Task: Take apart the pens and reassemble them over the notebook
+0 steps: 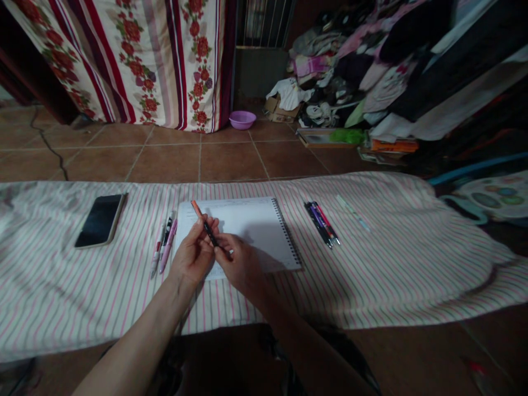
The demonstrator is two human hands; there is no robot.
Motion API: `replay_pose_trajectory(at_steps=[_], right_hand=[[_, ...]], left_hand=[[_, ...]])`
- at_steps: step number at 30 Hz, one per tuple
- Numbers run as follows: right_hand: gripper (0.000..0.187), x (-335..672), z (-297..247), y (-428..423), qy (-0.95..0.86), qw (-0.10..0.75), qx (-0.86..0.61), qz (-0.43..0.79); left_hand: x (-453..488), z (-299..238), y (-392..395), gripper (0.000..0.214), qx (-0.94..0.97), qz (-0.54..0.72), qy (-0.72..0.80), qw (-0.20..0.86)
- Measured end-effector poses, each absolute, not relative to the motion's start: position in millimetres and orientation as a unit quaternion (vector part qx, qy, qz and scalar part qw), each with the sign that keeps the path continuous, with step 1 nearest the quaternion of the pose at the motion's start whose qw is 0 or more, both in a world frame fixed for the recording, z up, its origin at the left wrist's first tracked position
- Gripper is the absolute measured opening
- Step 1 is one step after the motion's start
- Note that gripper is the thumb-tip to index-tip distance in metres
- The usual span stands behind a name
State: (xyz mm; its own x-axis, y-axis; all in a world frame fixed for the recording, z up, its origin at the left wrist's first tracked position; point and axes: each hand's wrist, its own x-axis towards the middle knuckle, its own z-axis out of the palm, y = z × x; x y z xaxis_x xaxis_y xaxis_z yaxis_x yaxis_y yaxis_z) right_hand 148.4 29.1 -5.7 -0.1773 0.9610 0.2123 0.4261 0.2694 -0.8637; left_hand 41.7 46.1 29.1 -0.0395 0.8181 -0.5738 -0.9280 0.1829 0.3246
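Observation:
A slim pen, black with an orange end, is held by both hands above an open spiral notebook. My left hand has its fingers closed round the pen's middle, the orange end pointing up and away to the left. At the black lower end, my right hand pinches the pen between thumb and fingers. The notebook's page is mostly white, with faint writing near its edges; its wire binding runs down the right side. Left of it lie several pens, one of them pink-purple.
A striped cloth covers the low surface. A phone lies at the left. More pens and a pale slim stick are on the right. Beyond are a purple basin, a floral curtain and piled clothes.

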Motion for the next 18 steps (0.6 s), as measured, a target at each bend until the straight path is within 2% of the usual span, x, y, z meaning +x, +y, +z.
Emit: replay_pose_trajectory(at_steps=[12,18], right_hand=[[0.013,148.4,-6.1,28.7,-0.691,0.38,-0.524,0.323],[0.007,152.7,-6.6,36.1,-0.676,0.434,-0.54,0.254]], left_hand=[[44.9,17.1,46.9,0.022,-0.054,0.647,0.368,0.666],[47.8,20.1,45.8,0.026,-0.048,0.648,0.369,0.664]])
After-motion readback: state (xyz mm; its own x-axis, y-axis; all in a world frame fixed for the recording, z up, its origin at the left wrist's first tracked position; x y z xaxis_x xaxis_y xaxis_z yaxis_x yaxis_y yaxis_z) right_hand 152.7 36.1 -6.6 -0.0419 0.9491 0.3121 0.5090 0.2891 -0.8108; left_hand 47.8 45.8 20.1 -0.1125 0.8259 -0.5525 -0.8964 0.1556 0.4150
